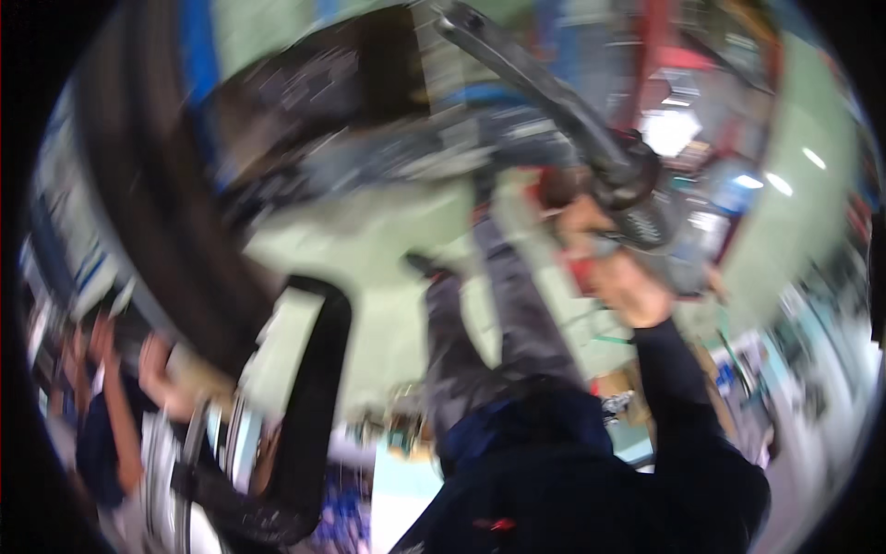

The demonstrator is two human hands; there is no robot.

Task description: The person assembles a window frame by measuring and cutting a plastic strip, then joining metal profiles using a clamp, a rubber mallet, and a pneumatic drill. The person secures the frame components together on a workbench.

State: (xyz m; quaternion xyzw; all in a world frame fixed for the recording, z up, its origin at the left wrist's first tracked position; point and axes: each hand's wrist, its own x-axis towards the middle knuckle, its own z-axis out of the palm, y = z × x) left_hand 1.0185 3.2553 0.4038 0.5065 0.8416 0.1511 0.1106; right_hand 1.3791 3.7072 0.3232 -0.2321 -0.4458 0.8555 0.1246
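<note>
Motion smears most of the picture. My right hand [629,282], below a dark sleeve, reaches out at the right of centre. Its fingers are blurred and partly behind a dark grey cylinder, so I cannot tell whether they grip it. This cylinder [651,222] forms the lower end of a long dark metal bar [526,74], which slants up and left to an end with a small hole. No hand that I can make out as my left shows. A bent black bar [318,388] stands in the foreground left of my legs.
A big dark curved shape, like a tyre [138,175], fills the upper left. Another person's dark shirt [101,452] and bare raised arm [126,415] show at the left edge. Red and blue equipment crowds the upper right. Pale green floor [360,222] surrounds my feet.
</note>
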